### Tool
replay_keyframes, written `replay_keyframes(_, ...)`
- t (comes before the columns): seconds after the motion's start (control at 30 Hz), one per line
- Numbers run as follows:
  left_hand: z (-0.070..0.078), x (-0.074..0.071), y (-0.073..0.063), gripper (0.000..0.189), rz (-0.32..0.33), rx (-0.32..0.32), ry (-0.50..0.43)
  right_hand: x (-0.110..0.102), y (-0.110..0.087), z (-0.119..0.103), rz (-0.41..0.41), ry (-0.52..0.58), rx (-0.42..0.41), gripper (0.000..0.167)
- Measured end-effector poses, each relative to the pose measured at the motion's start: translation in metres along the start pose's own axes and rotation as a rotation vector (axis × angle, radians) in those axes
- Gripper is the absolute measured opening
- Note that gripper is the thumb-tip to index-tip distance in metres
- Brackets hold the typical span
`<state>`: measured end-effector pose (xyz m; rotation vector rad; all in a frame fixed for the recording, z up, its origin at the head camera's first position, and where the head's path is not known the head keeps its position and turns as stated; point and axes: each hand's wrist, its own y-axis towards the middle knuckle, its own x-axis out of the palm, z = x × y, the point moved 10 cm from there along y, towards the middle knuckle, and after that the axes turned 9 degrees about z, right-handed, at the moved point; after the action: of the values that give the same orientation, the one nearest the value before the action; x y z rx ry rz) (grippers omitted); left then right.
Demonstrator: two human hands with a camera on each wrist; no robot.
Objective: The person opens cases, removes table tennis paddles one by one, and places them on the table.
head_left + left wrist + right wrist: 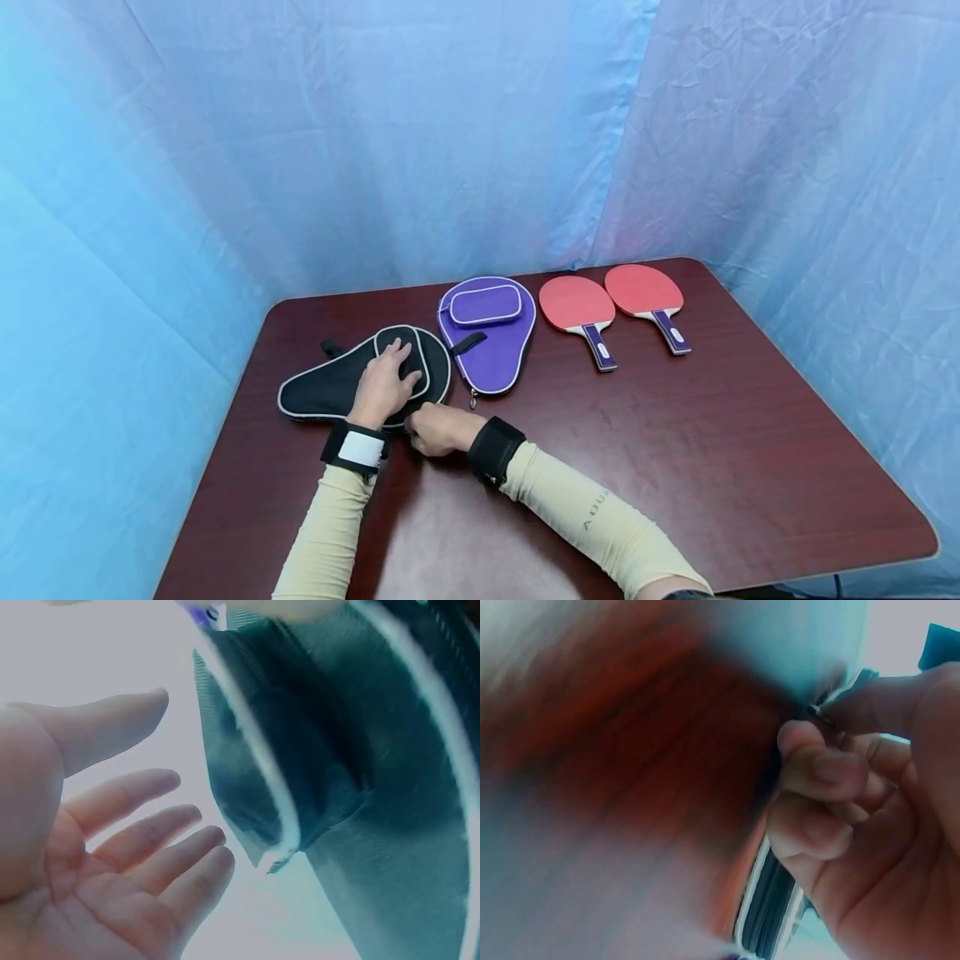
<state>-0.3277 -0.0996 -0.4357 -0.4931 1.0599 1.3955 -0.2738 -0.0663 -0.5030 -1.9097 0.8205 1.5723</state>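
Note:
A black table tennis bat case (pixel 322 387) with white piping lies on the left of the table, its round end toward the purple case. Fingers spread, my left hand (pixel 382 387) is over the case's front pocket (pixel 415 367); in the left wrist view, the palm and extended fingers (pixel 142 832) show beside the black fabric. My right hand (pixel 442 427) is at the near edge of the round end. There, in the right wrist view, its thumb and curled fingers (pixel 821 772) pinch a small zipper pull (pixel 814 711), mostly hidden, at the zipped edge (pixel 765 904).
A purple bat case (pixel 491 354) with a front pocket lies just right of the black one. Farther right, two red table tennis bats (pixel 576 302) (pixel 643 289) lie side by side with purple handles. Blue curtains (pixel 450 142) hang around the brown table (pixel 675 467).

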Motion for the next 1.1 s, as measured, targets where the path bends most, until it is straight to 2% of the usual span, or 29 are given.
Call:
replay_keyframes(0.23,0.0,-0.005,0.003,0.055,-0.007,-0.018,-0.008,-0.004,-0.005,0.007,-0.009,-0.014,-0.052,0.014)
replay_keyframes(0.37,-0.001,-0.007,0.004,0.056,-0.012,-0.034,-0.006,-0.007,-0.009,0.018,-0.035,-0.029,-0.011,0.013)
replay_keyframes(0.43,-0.001,-0.007,0.005,0.056,-0.016,-0.041,0.002,-0.01,-0.011,0.026,-0.046,-0.041,0.035,0.013)
replay_keyframes(0.6,-0.002,-0.006,0.007,0.058,-0.029,-0.047,0.018,-0.021,-0.012,0.055,-0.035,-0.074,0.223,0.009)
replay_keyframes(0.77,-0.005,-0.002,0.013,0.059,-0.056,-0.039,0.045,-0.034,-0.008,0.082,0.003,-0.07,0.404,0.022)
replay_keyframes(0.93,-0.011,0.009,0.017,0.065,-0.11,-0.044,0.096,-0.041,-0.004,0.1,0.05,-0.019,0.528,0.018)
replay_keyframes(1.1,-0.025,0.015,0.006,0.079,-0.144,-0.103,0.107,-0.042,0.001,0.109,0.093,0.034,0.603,0.016)
